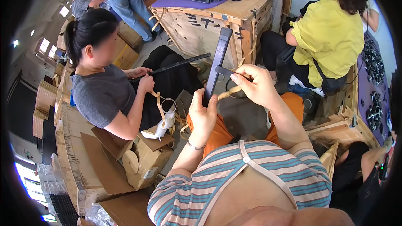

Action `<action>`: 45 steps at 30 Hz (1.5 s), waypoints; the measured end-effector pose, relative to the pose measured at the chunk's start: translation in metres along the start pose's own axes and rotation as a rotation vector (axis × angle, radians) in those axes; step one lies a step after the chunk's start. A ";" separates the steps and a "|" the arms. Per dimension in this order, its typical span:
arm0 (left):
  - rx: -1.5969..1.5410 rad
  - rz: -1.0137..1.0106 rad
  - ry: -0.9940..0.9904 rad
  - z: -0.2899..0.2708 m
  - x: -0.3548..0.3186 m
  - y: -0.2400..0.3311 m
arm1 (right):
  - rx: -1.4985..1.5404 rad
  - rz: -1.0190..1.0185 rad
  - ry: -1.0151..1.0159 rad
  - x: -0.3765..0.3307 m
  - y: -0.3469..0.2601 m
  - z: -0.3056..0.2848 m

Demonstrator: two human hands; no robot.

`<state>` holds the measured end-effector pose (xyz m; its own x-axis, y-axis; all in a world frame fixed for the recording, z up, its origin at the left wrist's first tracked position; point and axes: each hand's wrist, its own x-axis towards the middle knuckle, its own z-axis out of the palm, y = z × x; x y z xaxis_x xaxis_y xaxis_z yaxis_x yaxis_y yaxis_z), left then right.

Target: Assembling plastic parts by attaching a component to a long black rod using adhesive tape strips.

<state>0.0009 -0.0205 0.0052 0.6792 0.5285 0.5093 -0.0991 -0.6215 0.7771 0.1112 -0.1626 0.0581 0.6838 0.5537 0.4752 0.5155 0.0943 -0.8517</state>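
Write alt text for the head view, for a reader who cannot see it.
The wearer's left hand holds a long black bar; the right hand pinches a dark strip reaching to it. At left, a co-worker in gray holds another black bar; beyond stands a wooden crate.
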 end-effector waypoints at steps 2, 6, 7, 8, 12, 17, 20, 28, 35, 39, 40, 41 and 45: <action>-0.058 -0.033 -0.032 -0.002 0.000 -0.005 | -0.026 0.097 -0.017 0.001 0.008 0.002; -0.474 -0.245 -0.215 -0.009 -0.001 -0.006 | -0.062 0.058 -0.013 0.005 0.015 0.001; -0.473 -0.246 -0.214 -0.013 0.001 -0.005 | -0.047 0.044 -0.019 0.006 0.015 0.001; -0.630 -0.355 -0.317 -0.018 0.002 -0.002 | -0.033 0.031 -0.025 0.006 0.015 0.000; -0.948 -0.485 -0.566 -0.030 0.008 -0.001 | -0.005 0.035 -0.059 0.007 0.011 -0.003; -1.121 -0.506 -0.728 -0.038 0.011 0.002 | 0.078 0.010 -0.068 0.005 0.006 -0.009; -1.142 -0.502 -0.774 -0.039 0.012 0.001 | 0.124 0.036 -0.100 0.004 0.005 -0.011; -0.961 -0.668 -0.704 -0.033 0.016 0.006 | 0.013 0.044 -0.024 0.001 0.007 -0.009; -0.577 -0.381 -0.359 -0.017 0.007 -0.002 | -0.053 -0.011 0.037 0.002 0.006 -0.004; -0.517 -0.322 -0.309 -0.017 0.009 0.001 | -0.070 -0.008 0.042 0.001 0.005 -0.006; -0.615 -0.432 -0.394 -0.020 0.012 0.000 | -0.051 -0.029 0.032 0.002 0.007 -0.007; -0.612 -0.434 -0.395 -0.020 0.012 0.003 | -0.030 -0.049 0.018 0.002 0.008 -0.008; -1.046 -0.487 -0.584 -0.018 0.014 0.006 | 0.055 -0.020 0.005 -0.001 0.009 -0.010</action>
<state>-0.0035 -0.0071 0.0237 0.9950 0.0775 0.0635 -0.0916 0.4479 0.8894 0.1202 -0.1710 0.0522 0.6762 0.5472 0.4933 0.5000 0.1509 -0.8528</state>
